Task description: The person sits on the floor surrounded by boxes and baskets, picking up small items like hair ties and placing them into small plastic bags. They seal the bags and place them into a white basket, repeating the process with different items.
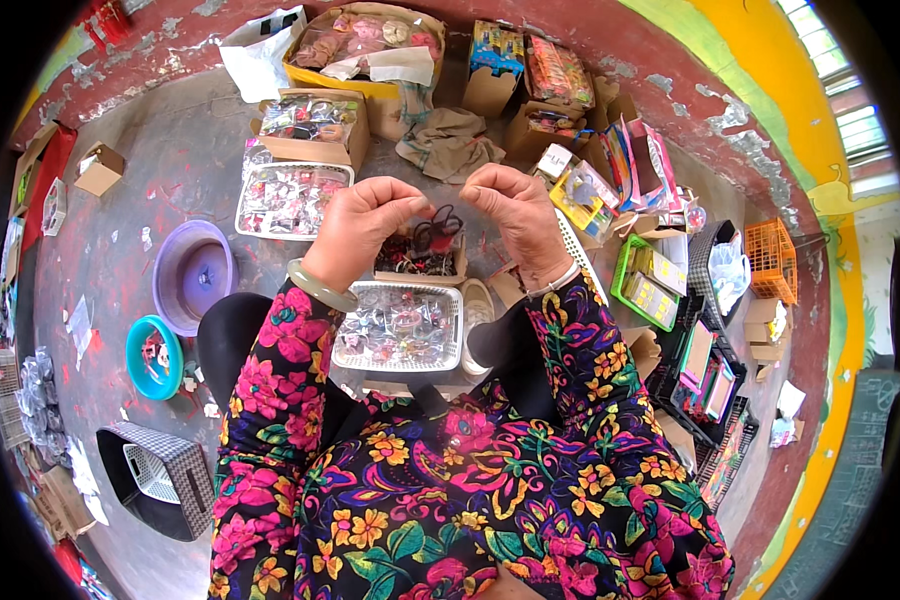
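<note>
Both my hands are raised in front of me, a short gap apart, over a small cardboard box of dark tangled pieces (410, 263). My left hand (363, 222) is closed in a pinch, thumb against forefinger. Dark thin loops like hair ties (438, 230) hang beside its fingertips, between the two hands. My right hand (523, 218) also pinches, fingers pressed together; whatever is in them is too small to make out. Below, between my legs, stands a white plastic basket (400, 369) filled with small clear-wrapped pieces.
A second white basket (260, 236) of wrapped pieces stands at the left. Farther off are cardboard boxes (315, 150) of goods. A purple basin (195, 278) and a teal basin (133, 360) lie left. On the right are a green crate (638, 312) and an orange crate (773, 262).
</note>
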Demonstrator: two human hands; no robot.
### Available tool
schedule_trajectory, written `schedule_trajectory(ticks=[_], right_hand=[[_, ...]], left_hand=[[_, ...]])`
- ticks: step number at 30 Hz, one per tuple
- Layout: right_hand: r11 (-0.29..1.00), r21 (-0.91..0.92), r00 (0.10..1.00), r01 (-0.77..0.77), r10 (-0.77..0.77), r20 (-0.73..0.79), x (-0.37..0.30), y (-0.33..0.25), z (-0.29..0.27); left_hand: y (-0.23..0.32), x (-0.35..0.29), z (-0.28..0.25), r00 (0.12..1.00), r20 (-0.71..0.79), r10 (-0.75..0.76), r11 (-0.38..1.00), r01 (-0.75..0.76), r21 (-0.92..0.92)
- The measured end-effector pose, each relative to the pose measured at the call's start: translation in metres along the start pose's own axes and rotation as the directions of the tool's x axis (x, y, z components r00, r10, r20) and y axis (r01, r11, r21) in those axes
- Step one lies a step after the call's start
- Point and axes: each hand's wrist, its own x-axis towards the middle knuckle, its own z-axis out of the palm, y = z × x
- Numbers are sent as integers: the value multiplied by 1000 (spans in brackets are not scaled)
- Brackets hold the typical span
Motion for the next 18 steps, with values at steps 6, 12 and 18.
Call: schedule_trajectory(ticks=[6, 12, 18], right_hand=[[974, 166, 983, -155, 168, -67, 3, 8, 2], [968, 180, 967, -172, 201, -156, 6, 15, 1], [961, 173, 936, -217, 255, -242, 6, 10, 7]], left_hand=[[-5, 1, 7, 979, -24, -200, 921, 180, -345], [-16, 2, 19, 939, 77, -336, 853, 338, -398], [-22, 4, 21, 937, -21, -349, 887, 324, -328]])
